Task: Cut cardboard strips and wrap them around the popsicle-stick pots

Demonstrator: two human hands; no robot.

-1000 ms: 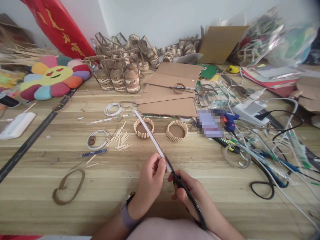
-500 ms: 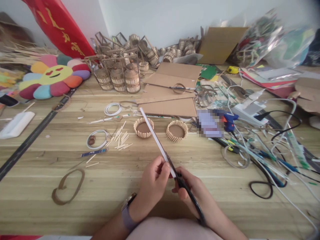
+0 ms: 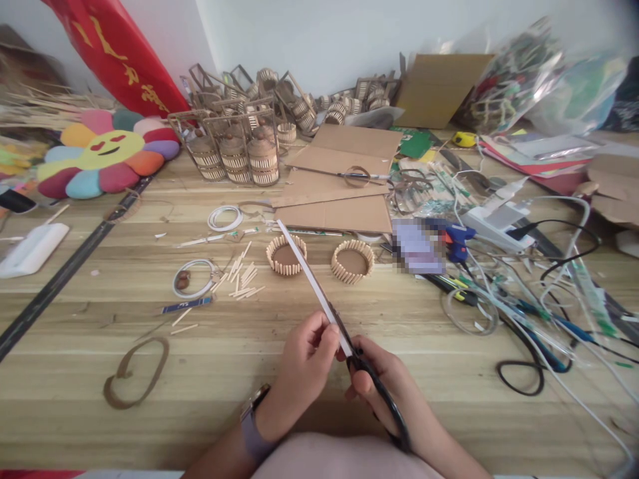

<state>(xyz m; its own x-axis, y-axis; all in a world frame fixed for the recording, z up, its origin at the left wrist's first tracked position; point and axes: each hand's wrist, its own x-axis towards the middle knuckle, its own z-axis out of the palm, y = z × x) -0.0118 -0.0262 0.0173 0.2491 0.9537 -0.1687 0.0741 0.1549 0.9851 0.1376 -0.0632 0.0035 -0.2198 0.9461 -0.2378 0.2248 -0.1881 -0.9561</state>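
Note:
My left hand (image 3: 312, 349) pinches a narrow white strip (image 3: 310, 276), which slants up and left over the rim of a small round basket (image 3: 286, 255) with a brown base and wooden-stick wall. In my right hand (image 3: 384, 376) is a pair of black-handled scissors (image 3: 377, 380), its fingers around the handles. The scissor blades lie along the strip's lower part, close to my left thumb; whether they are parted I cannot tell. A second stick-walled basket (image 3: 353, 262) sits to the right of the first.
Short wooden sticks (image 3: 243, 279) lie left of the baskets, near white rings (image 3: 194, 278). A brown strip loop (image 3: 136, 372) rests at the left front. Cardboard sheets (image 3: 344, 150) and lidded stick-walled containers (image 3: 263, 156) stand behind. Tangled cables (image 3: 529, 319) and a blue glue gun (image 3: 458, 241) occupy the right.
The strip's far end has shifted very slightly down and left. Both hands keep nearly the same place and grip.

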